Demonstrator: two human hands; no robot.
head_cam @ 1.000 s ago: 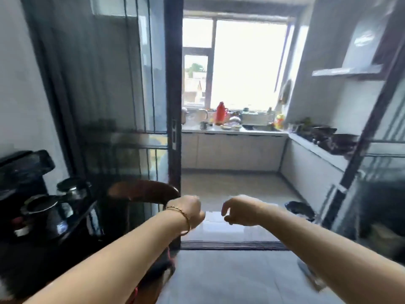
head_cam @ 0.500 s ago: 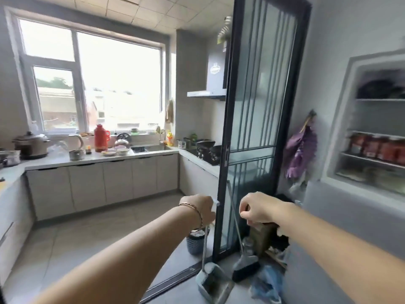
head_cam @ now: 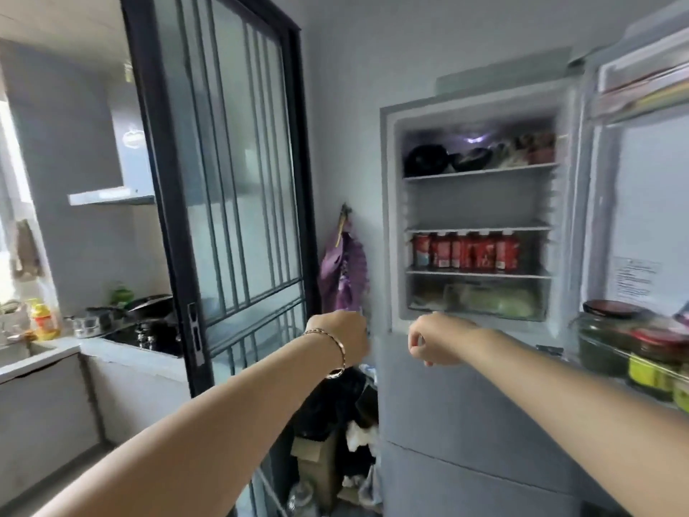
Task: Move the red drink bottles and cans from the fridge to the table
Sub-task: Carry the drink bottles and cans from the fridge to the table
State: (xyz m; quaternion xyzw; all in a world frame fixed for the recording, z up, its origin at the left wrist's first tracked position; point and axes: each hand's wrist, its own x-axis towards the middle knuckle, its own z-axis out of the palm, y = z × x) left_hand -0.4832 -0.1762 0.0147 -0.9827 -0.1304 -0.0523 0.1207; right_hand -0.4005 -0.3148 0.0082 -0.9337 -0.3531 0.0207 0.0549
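Note:
The grey fridge [head_cam: 387, 225] stands ahead on the right with its upper door [head_cam: 634, 203] swung open. A row of several red drink bottles and cans [head_cam: 466, 251] lines its third shelf. Both of my arms reach forward below that compartment. My left hand [head_cam: 345, 335], with a gold bracelet on the wrist, is curled into a loose fist and holds nothing. My right hand [head_cam: 438, 339] is also loosely closed and empty, just under the fridge's lower rim. Neither hand touches the drinks.
Dark bowls [head_cam: 443, 158] sit on the top shelf and green vegetables [head_cam: 492, 298] fill the bottom drawer. Jars [head_cam: 619, 341] stand in the door rack. A black-framed glass sliding door [head_cam: 223, 203] is to the left, with bags and a box [head_cam: 335, 442] on the floor beside the fridge.
My view has swung right from the kitchen window and counter to the open fridge. Both hands have stayed loosely closed in front of me, and the fridge is much closer.

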